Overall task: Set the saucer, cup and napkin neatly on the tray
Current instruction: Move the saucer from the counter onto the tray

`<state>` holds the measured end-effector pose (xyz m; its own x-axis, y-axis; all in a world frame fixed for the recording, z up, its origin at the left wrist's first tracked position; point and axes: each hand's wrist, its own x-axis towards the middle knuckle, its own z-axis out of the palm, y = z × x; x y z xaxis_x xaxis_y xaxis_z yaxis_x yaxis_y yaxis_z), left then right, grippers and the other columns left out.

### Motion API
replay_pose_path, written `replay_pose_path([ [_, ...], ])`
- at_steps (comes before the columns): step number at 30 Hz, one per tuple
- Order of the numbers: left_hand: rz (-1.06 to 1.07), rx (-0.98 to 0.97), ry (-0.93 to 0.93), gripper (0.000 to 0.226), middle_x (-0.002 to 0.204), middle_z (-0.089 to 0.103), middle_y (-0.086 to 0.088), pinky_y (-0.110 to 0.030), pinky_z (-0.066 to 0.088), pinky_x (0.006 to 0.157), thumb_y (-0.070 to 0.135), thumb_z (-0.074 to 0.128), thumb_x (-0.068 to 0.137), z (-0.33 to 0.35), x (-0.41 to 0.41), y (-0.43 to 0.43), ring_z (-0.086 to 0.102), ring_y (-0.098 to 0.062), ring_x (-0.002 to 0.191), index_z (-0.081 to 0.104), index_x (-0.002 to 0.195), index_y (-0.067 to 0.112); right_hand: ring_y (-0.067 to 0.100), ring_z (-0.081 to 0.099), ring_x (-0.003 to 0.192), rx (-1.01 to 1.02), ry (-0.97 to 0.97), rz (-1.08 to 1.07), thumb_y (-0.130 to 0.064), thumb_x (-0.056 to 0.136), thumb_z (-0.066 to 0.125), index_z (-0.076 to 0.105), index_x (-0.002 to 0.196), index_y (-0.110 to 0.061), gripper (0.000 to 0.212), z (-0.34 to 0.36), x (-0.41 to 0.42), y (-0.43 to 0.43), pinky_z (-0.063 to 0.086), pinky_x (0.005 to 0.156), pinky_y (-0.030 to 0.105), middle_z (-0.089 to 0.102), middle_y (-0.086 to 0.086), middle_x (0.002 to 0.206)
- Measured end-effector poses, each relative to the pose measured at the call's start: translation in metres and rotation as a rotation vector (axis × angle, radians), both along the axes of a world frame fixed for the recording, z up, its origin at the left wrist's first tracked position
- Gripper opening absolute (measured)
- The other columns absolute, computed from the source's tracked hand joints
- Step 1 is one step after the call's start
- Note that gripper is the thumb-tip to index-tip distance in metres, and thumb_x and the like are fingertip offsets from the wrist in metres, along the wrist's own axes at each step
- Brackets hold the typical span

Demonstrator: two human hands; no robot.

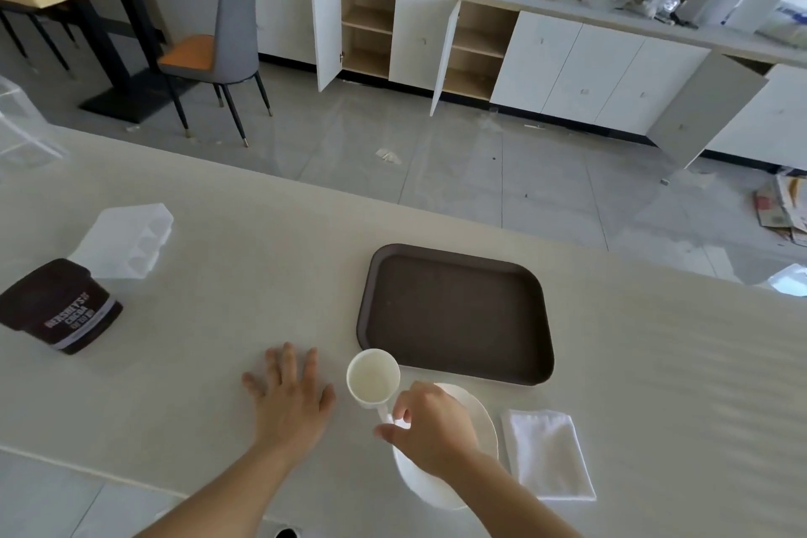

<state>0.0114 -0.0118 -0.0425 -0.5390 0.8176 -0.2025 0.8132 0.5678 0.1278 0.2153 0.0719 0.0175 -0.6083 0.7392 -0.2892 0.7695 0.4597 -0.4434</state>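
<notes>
A dark brown tray [454, 315] lies bare on the pale table, ahead of me. Just in front of its near left corner is a white cup [372, 378], upright, with my right hand [430, 424] pinching its handle. Whether the cup rests on the table or is held just above it, I cannot tell. A white saucer [482, 419] lies under my right hand and wrist, partly hidden. A folded white napkin [548, 452] lies flat to the right of the saucer. My left hand [290, 395] rests flat on the table left of the cup, fingers spread.
A brown cocoa tub [61, 306] lies tilted at the left, with a white plastic moulded tray [124, 240] behind it. The table's far edge runs diagonally behind the tray; beyond it are floor, a chair and open cabinets.
</notes>
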Motion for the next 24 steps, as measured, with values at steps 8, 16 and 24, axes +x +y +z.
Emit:
replay_pose_path([
  [8, 0.101, 0.048, -0.034, 0.084, 0.163, 0.016, -0.018, -0.067, -0.003, 0.115, 0.055, 0.006, 0.081, -0.019, 0.010, 0.002, 0.002, -0.040, 0.151, 0.027, 0.154, 0.020, 0.014, 0.058, 0.098, 0.155, 0.007, -0.248, -0.027, 0.088, 0.064, 0.067, 0.106, -0.026, 0.018, -0.007, 0.065, 0.025, 0.049, 0.074, 0.026, 0.059, -0.011, 0.106],
  [16, 0.112, 0.024, -0.005, 0.080, 0.164, 0.015, -0.017, -0.066, -0.005, 0.115, 0.058, 0.011, 0.085, -0.028, 0.011, 0.003, 0.001, -0.040, 0.151, 0.025, 0.155, 0.021, 0.020, 0.059, 0.077, 0.135, -0.072, -0.373, -0.025, 0.094, 0.059, 0.071, 0.086, -0.013, 0.018, -0.019, 0.095, 0.038, 0.053, 0.073, 0.033, 0.063, 0.000, 0.089],
  [24, 0.107, 0.059, 0.018, 0.076, 0.161, 0.022, -0.019, -0.067, -0.001, 0.116, 0.057, 0.021, 0.088, -0.032, 0.010, 0.003, 0.008, -0.041, 0.150, 0.034, 0.152, 0.019, 0.020, 0.058, 0.074, 0.024, -0.119, -0.397, -0.026, 0.097, 0.049, 0.060, 0.080, -0.020, 0.021, -0.024, 0.090, 0.046, 0.050, 0.064, 0.033, 0.067, -0.004, 0.078],
])
